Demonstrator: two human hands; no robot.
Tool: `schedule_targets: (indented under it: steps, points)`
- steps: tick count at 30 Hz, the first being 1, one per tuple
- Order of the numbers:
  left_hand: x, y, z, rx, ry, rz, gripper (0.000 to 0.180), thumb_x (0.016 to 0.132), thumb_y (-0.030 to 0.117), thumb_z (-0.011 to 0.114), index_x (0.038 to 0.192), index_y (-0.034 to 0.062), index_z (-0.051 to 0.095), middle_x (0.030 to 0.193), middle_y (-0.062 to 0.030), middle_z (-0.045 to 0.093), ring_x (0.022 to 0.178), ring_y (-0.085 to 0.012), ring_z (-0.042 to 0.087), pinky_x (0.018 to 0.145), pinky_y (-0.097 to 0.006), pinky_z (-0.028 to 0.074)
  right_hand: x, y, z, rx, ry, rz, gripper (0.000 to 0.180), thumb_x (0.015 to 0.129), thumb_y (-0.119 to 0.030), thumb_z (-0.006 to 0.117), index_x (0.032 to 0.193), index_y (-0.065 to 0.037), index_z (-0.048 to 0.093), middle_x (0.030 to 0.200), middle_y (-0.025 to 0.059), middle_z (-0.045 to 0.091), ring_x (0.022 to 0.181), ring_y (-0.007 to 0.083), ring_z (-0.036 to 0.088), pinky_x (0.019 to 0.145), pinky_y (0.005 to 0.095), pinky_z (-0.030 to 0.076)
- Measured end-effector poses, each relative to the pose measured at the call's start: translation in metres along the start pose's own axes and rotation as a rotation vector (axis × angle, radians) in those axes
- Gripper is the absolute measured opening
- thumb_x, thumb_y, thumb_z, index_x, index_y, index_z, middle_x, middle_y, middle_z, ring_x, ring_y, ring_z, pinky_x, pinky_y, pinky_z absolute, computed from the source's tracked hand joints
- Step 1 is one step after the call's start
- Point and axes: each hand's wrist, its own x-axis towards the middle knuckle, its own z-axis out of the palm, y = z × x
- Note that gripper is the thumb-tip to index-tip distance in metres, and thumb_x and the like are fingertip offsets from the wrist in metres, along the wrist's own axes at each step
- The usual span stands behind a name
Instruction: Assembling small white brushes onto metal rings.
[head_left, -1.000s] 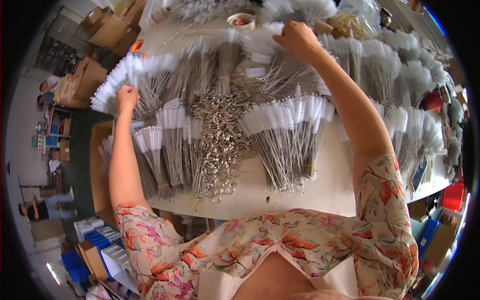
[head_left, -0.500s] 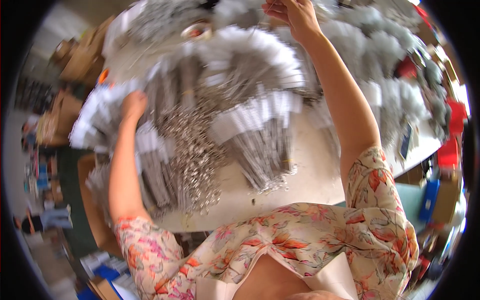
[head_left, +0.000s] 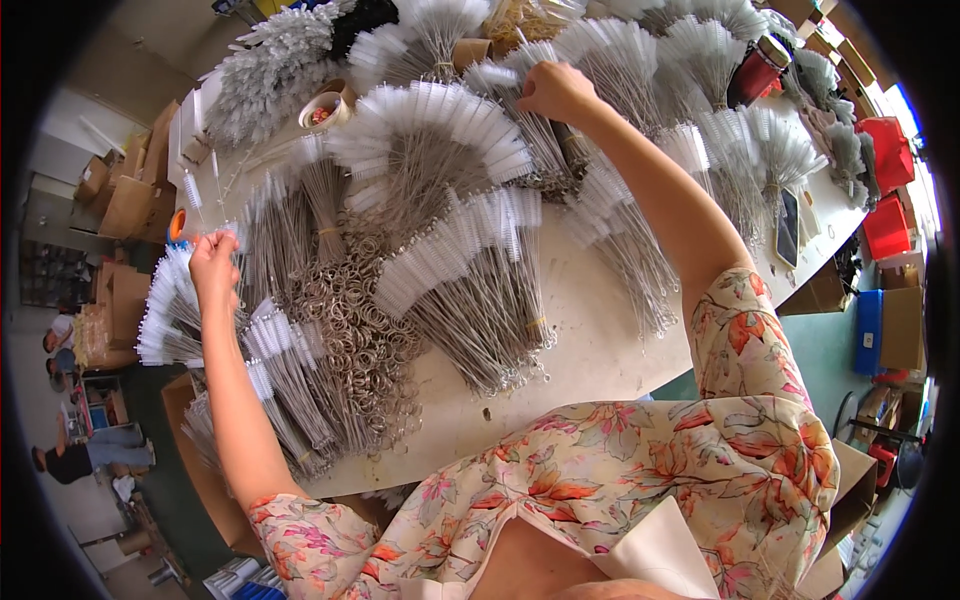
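Note:
My left hand [head_left: 214, 270] is closed in a pinch at the table's left side. It is above a fanned pile of wire brushes with white bristles [head_left: 168, 310]; what it holds, if anything, I cannot make out. Just beyond its fingertips is a single thin brush [head_left: 191, 190]. My right hand [head_left: 560, 93] reaches to the far middle, its fingers pressed together over other brushes; anything between them is too small to name. Between my arms lie a bundle of brushes with looped wire ends [head_left: 480, 300] and a heap of metal rings [head_left: 365, 300].
The white table [head_left: 600, 365] carries several more brush bundles [head_left: 705, 60]. An orange-handled tool [head_left: 178, 225] lies by my left hand. A tape roll [head_left: 322, 114] is farther back; a phone [head_left: 788, 228] and a red flask [head_left: 758, 70] are at right. People [head_left: 90, 450] are off to the left.
My right hand has come down and nearer, to the left, from the far edge. My left hand has shifted left and nearer, over the brush pile's edge. The view has shifted and sharpened.

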Motion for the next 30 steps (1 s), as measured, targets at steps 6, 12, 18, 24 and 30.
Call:
schedule_targets:
  steps: [6,12,18,24,30]
  points:
    - [-0.111,0.060,0.036,-0.487,-0.176,-0.119,0.014,0.087,0.013,0.057,0.096,0.0025,0.056,0.074,0.0015,0.052,0.045,0.0015,0.028,0.038,-0.015,0.021,0.018,0.027,0.012,0.118,0.081,0.070,0.018,0.065,-0.028,0.069,0.076,-0.014,0.070,0.075,0.0091,0.066,0.074,0.0271,0.064,0.068,0.0375,0.050]
    - [-0.168,0.057,0.037,-0.616,-0.315,-0.151,0.022,0.088,0.010,0.054,0.107,-0.0007,0.054,0.075,0.0009,0.053,0.048,0.0025,0.032,0.038,-0.013,0.020,0.028,0.011,0.007,-0.012,0.065,0.054,0.021,0.067,-0.029,0.067,0.079,-0.013,0.070,0.075,0.0090,0.066,0.072,0.0259,0.063,0.068,0.0361,0.050]
    - [-0.189,0.033,0.033,-0.588,-0.296,-0.181,0.020,0.085,0.014,0.055,0.102,0.0038,0.060,0.076,-0.0009,0.057,0.051,-0.0001,0.035,0.042,-0.015,0.026,0.033,0.026,0.011,-0.149,-0.023,-0.103,0.034,0.078,-0.039,0.056,0.087,-0.008,0.067,0.087,0.0140,0.065,0.082,0.0302,0.062,0.070,0.0380,0.047]
    - [-0.206,-0.021,0.043,-0.670,-0.269,-0.012,0.022,0.092,0.017,0.048,0.103,0.0003,0.058,0.076,-0.0009,0.055,0.054,-0.0023,0.041,0.046,-0.015,0.031,0.097,0.122,0.002,0.730,0.141,-0.080,0.029,0.091,-0.032,0.042,0.104,-0.011,0.059,0.097,0.0030,0.059,0.074,0.0140,0.055,0.059,0.0275,0.046]
    - [-0.242,-0.034,0.027,-0.674,-0.209,-0.132,0.032,0.096,0.027,0.041,0.104,-0.0001,0.056,0.068,-0.0001,0.051,0.046,-0.0008,0.033,0.040,-0.015,0.025,0.056,0.108,-0.023,-0.303,0.304,0.140,0.035,0.082,-0.036,0.054,0.103,-0.009,0.059,0.098,0.0139,0.062,0.093,0.0339,0.059,0.080,0.0410,0.044]
